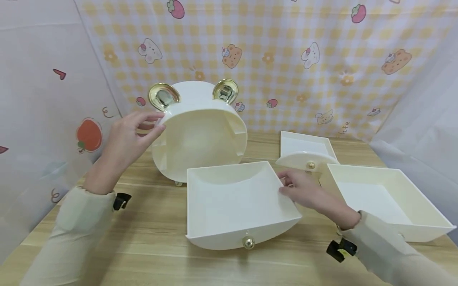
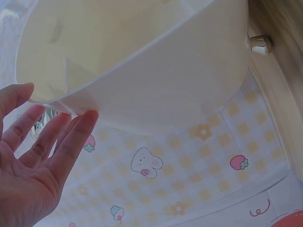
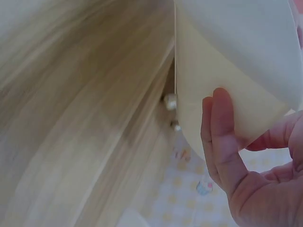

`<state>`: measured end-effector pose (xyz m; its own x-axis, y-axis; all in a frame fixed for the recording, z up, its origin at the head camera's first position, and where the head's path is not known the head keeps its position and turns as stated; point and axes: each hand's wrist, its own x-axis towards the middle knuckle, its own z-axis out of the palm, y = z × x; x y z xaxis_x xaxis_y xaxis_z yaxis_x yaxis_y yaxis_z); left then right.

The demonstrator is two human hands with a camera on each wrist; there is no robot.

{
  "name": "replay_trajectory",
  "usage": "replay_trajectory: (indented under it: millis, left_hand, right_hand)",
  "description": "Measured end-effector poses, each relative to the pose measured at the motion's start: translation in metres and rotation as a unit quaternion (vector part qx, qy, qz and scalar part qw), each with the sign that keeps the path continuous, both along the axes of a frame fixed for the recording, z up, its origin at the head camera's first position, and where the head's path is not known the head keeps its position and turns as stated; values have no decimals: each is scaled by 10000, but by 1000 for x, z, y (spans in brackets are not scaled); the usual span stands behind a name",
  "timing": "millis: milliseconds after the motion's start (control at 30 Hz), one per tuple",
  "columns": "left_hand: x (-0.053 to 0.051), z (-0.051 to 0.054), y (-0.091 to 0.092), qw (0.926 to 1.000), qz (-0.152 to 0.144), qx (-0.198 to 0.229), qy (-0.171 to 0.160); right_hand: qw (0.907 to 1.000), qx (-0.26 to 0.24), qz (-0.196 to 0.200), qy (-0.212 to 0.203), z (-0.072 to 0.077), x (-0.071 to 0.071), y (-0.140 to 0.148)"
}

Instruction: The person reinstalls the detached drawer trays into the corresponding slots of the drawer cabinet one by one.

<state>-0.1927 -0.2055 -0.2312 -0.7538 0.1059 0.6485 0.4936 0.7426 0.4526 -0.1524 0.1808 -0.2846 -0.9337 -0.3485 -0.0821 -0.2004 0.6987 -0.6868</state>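
A rounded cream cabinet shell [image 1: 195,94] with two gold ears stands on the table, its hollow front facing me. My left hand [image 1: 130,137] is at the shell's upper left rim, just below an ear. In the left wrist view the fingertips [image 2: 89,118] rest against the outer wall, loosely extended, with the thumb apart from them near the rim. My right hand [image 1: 304,188] grips the right side of a cream drawer [image 1: 237,202] with a curved front and gold knob. That drawer is tilted in front of the shell. In the right wrist view, fingers [image 3: 222,123] press its underside.
A large cream drawer [image 1: 372,198] sits at the right of the wooden table [image 1: 150,246]. Behind it lies a shallower drawer [image 1: 304,147] with a curved front and gold knob. A checked cloth [image 1: 272,79] hangs at the back, and white cloth [image 1: 43,119] borders the left side.
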Motion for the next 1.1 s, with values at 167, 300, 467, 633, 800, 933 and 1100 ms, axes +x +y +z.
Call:
replay_trajectory:
  millis: [167, 300, 467, 633, 800, 933, 1100]
  left_hand:
    - [-1, -1, 0, 10000, -31, 1, 31]
    - [-2, -1, 0, 10000, -34, -32, 37]
    - [-4, -2, 0, 9999, -70, -57, 135]
    - [-3, -2, 0, 9998, -83, -70, 146]
    - [-2, -3, 0, 9998, -108, -57, 148]
    - [-2, -3, 0, 9998, -135, -30, 173]
    - [-3, -4, 0, 9997, -150, -49, 192]
  right_hand:
    - [9999, -110, 93, -6, -3, 0, -17]
    - [9997, -234, 66, -57, -6, -4, -26]
    - [9995, -291, 64, -64, -11, -8, -37]
    - [9994, -337, 102, -20, -14, -10, -47]
    - [9988, -437, 200, 5, -16, -14, -54]
    - [9988, -439, 194, -30, -17, -16, -58]
    - [9995, -255, 157, 129, -19, -20, -57]
